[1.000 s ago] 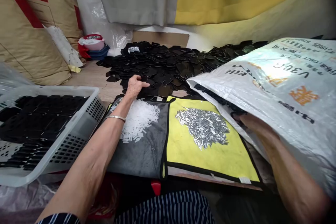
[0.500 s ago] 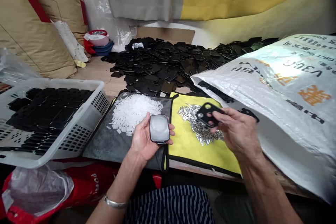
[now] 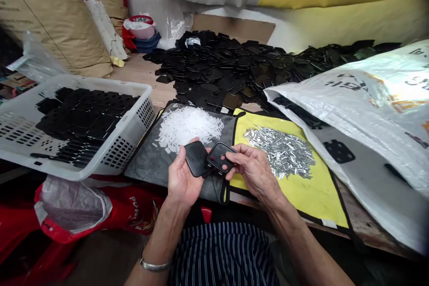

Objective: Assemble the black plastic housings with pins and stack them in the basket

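Observation:
On the palm of my left hand (image 3: 183,178) lies a flat black rounded-square plastic cover (image 3: 196,159), held at its edges by thumb and fingers. My right hand (image 3: 253,167) pinches a black plastic plate with round holes (image 3: 221,157) between thumb and fingers. The two black pieces meet or overlap at their neighbouring edges, in front of my body; whether they are joined I cannot tell. Behind my left hand is a heap of small white plastic sticks (image 3: 191,125) on a grey cloth (image 3: 144,161). Short silver metal pins (image 3: 284,149) lie on a yellow cloth (image 3: 301,196), beyond my right hand.
A white basket (image 3: 134,120) of stacked black pieces stands at left. Many black plates (image 3: 234,69) are piled at the back. An open white woven sack (image 3: 378,94) lies at right with holed black plates in its mouth. A red bag (image 3: 124,210) sits below the basket.
My right hand has brought the holed plate leftward to the piece in my left hand. That piece now shows a black face instead of the grey, shiny one. The view has shifted.

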